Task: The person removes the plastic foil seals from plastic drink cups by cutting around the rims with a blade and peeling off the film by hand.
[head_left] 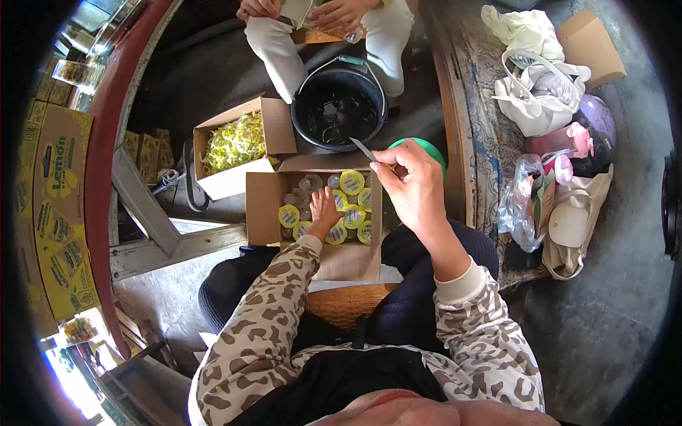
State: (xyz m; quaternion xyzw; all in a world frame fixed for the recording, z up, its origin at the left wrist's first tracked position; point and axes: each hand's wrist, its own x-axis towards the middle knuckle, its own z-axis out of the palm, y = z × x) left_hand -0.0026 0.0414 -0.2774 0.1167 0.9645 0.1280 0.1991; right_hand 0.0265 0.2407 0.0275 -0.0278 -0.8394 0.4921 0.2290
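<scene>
My left hand (325, 209) reaches down into an open cardboard box (348, 263) in front of my lap. Its fingers are stretched out over several small plastic cups, and I cannot tell which cup they touch. Many cups carry round yellow printed lids (352, 182); others show clear, unlabelled ends (306, 184). My right hand (414, 188) is raised above the box's right side, closed around a small knife (363, 149). The blade points up and left toward the bucket, and the fingers hide most of the handle.
Beyond the box stands a black bucket (302, 128) with dark contents. Another carton (278, 126) holds yellow strips. Opposite sits a person in white trousers (273, 57), hands (341, 13) at work. A green container (435, 153), bags (536, 96) and lemon drink cartons (60, 213) lie around.
</scene>
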